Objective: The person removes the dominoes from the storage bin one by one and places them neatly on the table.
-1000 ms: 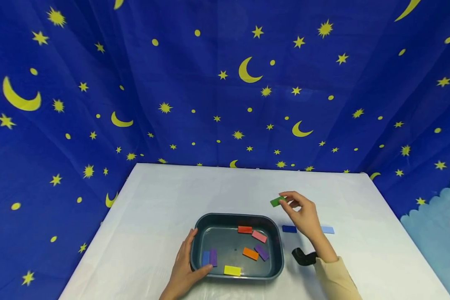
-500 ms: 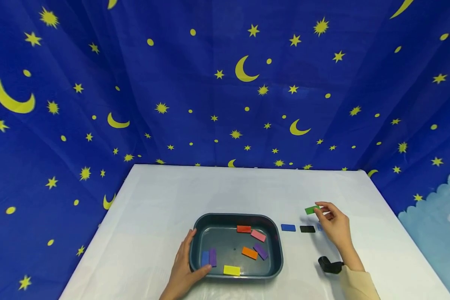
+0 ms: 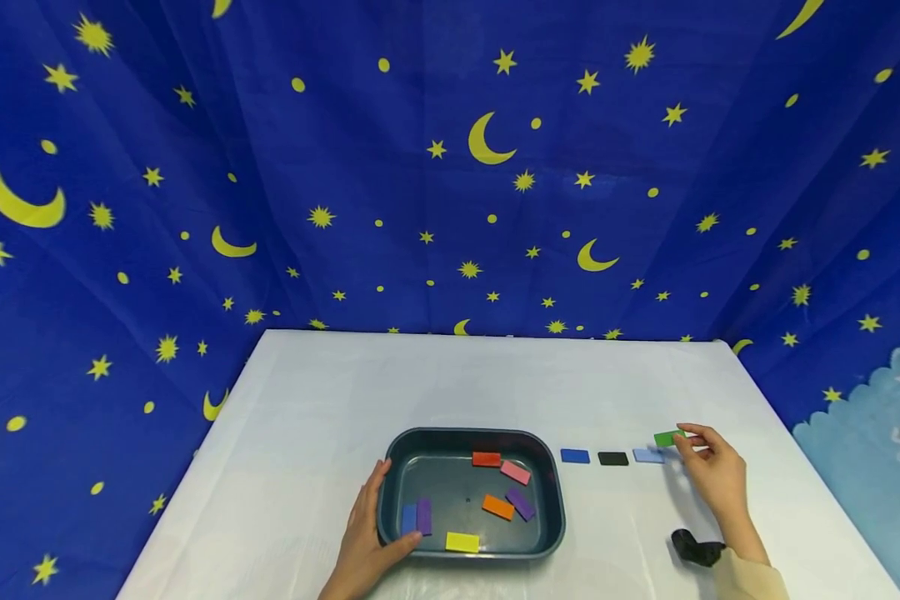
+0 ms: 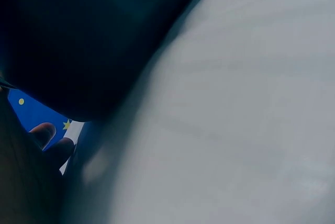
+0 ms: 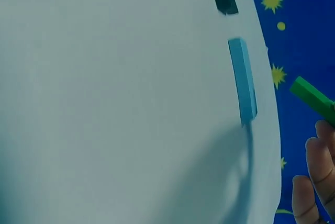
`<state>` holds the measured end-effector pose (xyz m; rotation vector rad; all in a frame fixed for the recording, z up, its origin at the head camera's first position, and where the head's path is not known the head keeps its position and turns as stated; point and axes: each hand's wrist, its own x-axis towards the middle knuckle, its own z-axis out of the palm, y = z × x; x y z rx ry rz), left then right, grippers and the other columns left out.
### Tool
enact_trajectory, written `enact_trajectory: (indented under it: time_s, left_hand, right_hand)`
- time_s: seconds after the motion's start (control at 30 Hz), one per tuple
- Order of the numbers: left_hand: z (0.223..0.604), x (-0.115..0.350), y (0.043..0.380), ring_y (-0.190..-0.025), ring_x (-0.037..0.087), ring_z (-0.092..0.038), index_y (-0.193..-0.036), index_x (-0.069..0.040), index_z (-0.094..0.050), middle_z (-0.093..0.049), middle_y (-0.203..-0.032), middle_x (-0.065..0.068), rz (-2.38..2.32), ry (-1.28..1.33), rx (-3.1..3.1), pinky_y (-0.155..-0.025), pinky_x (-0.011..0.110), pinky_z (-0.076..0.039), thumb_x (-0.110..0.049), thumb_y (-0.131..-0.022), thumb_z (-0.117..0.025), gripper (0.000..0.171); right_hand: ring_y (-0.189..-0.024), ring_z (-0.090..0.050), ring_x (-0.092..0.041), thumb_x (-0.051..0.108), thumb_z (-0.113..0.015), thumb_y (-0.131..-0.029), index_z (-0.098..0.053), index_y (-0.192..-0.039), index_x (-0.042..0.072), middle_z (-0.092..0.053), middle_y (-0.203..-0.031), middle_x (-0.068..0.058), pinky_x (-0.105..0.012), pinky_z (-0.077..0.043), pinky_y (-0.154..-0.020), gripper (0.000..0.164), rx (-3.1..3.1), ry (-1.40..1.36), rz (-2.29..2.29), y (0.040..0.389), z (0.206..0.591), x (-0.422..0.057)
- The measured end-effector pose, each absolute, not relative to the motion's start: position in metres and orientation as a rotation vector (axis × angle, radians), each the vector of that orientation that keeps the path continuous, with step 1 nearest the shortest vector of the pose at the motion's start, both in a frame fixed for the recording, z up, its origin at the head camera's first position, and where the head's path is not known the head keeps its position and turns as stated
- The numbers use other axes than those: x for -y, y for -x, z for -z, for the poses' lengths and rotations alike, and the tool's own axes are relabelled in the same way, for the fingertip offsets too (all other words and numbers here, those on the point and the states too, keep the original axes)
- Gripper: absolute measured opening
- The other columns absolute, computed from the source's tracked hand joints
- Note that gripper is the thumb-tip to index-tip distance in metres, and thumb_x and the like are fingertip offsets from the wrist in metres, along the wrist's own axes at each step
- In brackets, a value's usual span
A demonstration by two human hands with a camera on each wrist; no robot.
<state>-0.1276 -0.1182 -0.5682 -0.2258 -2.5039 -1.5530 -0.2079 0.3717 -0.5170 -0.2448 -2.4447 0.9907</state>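
Observation:
A green block (image 3: 669, 438), flat and oblong, is pinched between the thumb and fingers of my right hand (image 3: 716, 475), raised over the table's right side. It hangs just past the right end of a row of blocks: blue (image 3: 575, 456), black (image 3: 612, 458) and light blue (image 3: 648, 456). In the right wrist view, the green block (image 5: 314, 98) is beyond the light blue block (image 5: 242, 80). My left hand (image 3: 367, 533) holds the near left corner of a dark grey basin (image 3: 471, 432), thumb at the front rim and fingers along the left wall.
Inside the basin lie several blocks, among them red (image 3: 486, 459), pink (image 3: 515, 472), orange (image 3: 498, 507) and yellow (image 3: 462, 542). A white cloth covers the table (image 3: 330, 392). Blue curtains (image 3: 390, 167) with moons and stars stand behind. A black device (image 3: 696, 548) sits at the right wrist.
My right hand has moved right with the green block, past the black and light blue blocks, uncovering them. The left hand and basin have stayed in place.

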Motion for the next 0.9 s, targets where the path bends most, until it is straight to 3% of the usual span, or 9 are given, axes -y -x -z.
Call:
enact_trajectory:
  time_s: [0.23, 0.5, 0.9]
  left_hand:
    - [0.568, 0.117, 0.127, -0.135, 0.035, -0.022, -0.149, -0.030, -0.025, -0.023, -0.154, 0.013, 1.568, 0.221, 2.507, -0.095, 0.069, -0.020, -0.036, -0.068, -0.080, 0.098]
    - [0.570, 0.117, 0.128, -0.136, 0.033, -0.022, -0.149, -0.032, -0.025, -0.022, -0.154, 0.010, 1.570, 0.227, 2.508, -0.096, 0.068, -0.020, -0.036, -0.068, -0.079, 0.098]
    - [0.569, 0.119, 0.127, -0.135, 0.032, -0.023, -0.149, -0.031, -0.026, -0.023, -0.154, 0.008, 1.568, 0.222, 2.498, -0.097, 0.067, -0.020, -0.035, -0.068, -0.080, 0.098]
  right_hand:
    - [-0.055, -0.048, 0.008, 0.016, -0.068, -0.087, -0.068, -0.107, 0.003, -0.066, -0.081, -0.012, -0.016, -0.037, -0.052, 0.024, 2.488, 0.356, -0.943, 0.205, 0.524, -0.387]
    - [-0.057, -0.047, 0.008, 0.019, -0.063, -0.089, -0.067, -0.108, 0.003, -0.064, -0.078, -0.002, -0.021, -0.038, -0.054, 0.025, 2.549, 0.487, -0.943, 0.204, 0.528, -0.394]
    - [-0.054, -0.055, -0.008, 0.024, -0.064, -0.090, -0.062, -0.110, -0.007, -0.062, -0.076, -0.008, -0.028, -0.037, -0.053, 0.036, 2.728, 0.466, -0.945, 0.206, 0.526, -0.401]
